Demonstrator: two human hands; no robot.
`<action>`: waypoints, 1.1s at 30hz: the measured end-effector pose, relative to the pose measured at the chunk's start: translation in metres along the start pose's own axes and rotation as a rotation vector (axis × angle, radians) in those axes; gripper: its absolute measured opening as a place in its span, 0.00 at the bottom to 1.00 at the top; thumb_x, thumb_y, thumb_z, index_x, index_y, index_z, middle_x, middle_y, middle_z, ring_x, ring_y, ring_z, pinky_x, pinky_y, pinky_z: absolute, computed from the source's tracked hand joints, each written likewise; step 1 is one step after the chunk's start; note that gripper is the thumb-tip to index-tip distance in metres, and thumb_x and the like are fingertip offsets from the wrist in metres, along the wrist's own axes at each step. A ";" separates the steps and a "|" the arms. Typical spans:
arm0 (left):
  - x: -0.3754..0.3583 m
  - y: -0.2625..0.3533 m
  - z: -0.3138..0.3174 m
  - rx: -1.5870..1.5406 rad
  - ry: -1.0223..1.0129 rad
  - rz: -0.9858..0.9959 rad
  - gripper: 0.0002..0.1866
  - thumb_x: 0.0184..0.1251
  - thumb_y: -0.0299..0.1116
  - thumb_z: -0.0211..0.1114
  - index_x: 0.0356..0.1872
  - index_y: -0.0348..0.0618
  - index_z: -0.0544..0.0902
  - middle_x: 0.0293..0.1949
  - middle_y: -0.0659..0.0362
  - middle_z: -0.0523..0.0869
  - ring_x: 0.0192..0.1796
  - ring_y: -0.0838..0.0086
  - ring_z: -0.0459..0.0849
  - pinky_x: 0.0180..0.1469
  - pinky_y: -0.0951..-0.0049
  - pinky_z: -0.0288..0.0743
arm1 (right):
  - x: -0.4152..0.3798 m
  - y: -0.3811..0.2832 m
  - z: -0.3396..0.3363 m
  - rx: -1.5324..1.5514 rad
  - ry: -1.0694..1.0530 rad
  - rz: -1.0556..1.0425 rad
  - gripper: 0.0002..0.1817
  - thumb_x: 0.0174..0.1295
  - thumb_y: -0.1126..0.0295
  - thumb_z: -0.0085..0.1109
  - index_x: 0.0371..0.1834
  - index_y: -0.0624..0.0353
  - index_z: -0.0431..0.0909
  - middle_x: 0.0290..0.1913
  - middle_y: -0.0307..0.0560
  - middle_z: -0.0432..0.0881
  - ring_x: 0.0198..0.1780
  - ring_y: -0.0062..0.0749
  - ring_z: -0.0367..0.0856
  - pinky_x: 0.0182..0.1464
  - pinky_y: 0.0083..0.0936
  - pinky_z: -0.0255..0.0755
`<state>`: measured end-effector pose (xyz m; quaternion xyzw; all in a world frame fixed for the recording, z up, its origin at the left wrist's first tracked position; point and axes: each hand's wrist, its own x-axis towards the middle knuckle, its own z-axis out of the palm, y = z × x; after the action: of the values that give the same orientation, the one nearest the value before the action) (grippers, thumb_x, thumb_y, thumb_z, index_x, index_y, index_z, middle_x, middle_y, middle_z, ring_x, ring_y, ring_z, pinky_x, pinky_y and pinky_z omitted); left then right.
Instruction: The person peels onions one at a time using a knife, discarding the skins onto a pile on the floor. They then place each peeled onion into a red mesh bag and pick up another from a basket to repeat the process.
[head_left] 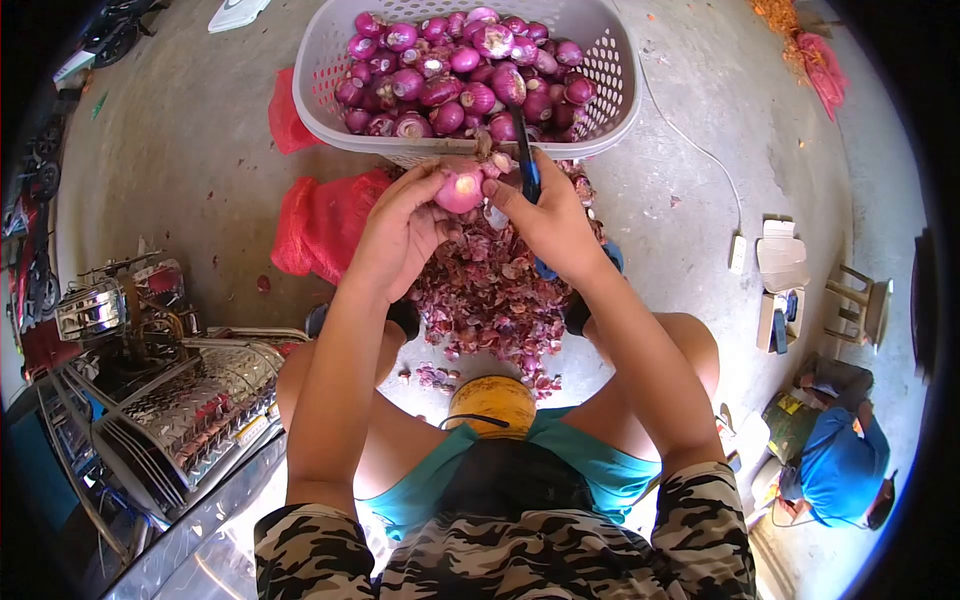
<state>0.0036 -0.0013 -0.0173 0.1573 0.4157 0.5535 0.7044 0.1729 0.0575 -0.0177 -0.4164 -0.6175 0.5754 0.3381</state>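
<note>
As L hand [396, 215] holds onion [460, 193], blk-handled knife [525, 155], blade unclear

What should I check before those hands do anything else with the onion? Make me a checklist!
1. Onion held: ok, it's in the fingers of the left hand.
2. Dark-handled tool gripped: ok, the right hand has it.
3. Fingers clear of the tool's working end: cannot tell, that end isn't clear to see.
4. Basket upright: ok, with many purple onions inside.
5. Floor below the hands tidy: not ok, loose skins are heaped there.
6. Other person out of the way: ok, well off to the right.
</note>
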 end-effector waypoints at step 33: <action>0.003 -0.007 0.003 0.715 0.152 0.317 0.23 0.54 0.24 0.65 0.53 0.29 0.76 0.46 0.56 0.82 0.48 0.76 0.80 0.53 0.76 0.73 | 0.007 -0.006 -0.005 -0.510 0.147 -0.002 0.15 0.55 0.64 0.58 0.34 0.68 0.73 0.21 0.63 0.76 0.29 0.58 0.78 0.34 0.48 0.70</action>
<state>0.0103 -0.0003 -0.0212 0.4131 0.6037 0.4859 0.4782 0.1736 0.0657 -0.0112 -0.5284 -0.7166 0.3690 0.2667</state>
